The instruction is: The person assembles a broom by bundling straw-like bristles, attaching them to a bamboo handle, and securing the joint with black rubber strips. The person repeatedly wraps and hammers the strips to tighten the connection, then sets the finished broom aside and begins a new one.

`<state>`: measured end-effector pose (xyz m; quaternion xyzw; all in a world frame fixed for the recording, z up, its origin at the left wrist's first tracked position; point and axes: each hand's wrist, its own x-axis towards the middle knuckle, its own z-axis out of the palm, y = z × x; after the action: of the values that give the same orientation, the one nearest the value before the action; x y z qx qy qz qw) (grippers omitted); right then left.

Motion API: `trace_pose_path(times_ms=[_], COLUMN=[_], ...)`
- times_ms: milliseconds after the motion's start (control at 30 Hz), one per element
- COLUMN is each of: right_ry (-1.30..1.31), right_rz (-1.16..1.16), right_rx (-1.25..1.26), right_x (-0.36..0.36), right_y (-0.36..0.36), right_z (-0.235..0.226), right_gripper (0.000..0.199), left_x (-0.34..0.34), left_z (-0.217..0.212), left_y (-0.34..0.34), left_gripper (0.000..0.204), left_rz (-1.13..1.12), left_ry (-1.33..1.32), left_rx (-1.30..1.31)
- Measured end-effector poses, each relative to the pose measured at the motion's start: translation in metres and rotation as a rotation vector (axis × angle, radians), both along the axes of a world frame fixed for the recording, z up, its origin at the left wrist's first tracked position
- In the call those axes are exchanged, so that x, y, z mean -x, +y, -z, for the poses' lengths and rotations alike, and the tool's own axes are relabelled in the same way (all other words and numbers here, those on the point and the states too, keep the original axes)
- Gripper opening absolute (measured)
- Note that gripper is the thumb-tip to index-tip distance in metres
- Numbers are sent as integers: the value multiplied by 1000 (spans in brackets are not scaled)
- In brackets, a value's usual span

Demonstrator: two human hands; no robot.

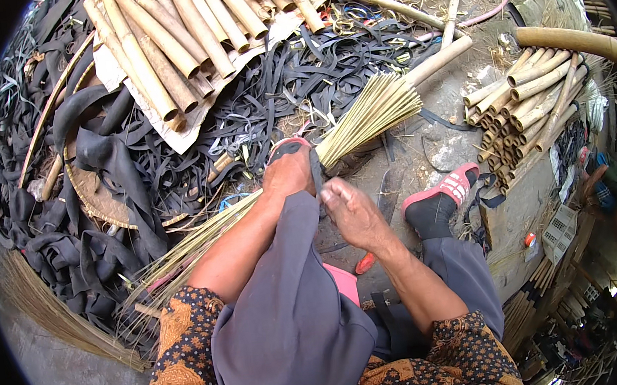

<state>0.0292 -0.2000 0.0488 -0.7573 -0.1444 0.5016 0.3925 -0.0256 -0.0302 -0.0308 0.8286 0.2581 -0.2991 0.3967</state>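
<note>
A bundle of thin stick-broom ribs (368, 120) lies slantwise across my raised left leg, its cut ends fanned at the upper right. My left hand (289, 173) is closed around the narrow part of this bundle, and the long thin ends run back under my left forearm. A dark rubber strip (315, 171) wraps the bundle beside my left hand. Just right of it, my right hand (353, 212) is closed, with the strip's end at its fingers. A bamboo tube (438, 62) shows beyond the cut ends; whether it sits inside the bundle I cannot tell.
Black rubber strips (326, 68) lie tangled ahead, with wider rubber pieces (68, 245) at left. Bamboo tubes (161, 47) rest on a sheet at the far side. A stack of short bamboo tubes (523, 109) stands right, past my pink sandal (442, 191).
</note>
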Motion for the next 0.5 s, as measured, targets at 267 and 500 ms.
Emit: trace_pose_path(times_ms=[267,500], right_ry=[514,562], right_rz=[358,499], right_rx=[-55,-149], right_x=[-8,-5], right_y=[-37,-23], right_z=[43,51], right_gripper=[35,25], left_x=[3,-6], left_z=[20,-2], left_y=[29,29], left_gripper=[58,79], left_rz=[-9,12], left_ry=[-57,-69], left_rx=[633,791])
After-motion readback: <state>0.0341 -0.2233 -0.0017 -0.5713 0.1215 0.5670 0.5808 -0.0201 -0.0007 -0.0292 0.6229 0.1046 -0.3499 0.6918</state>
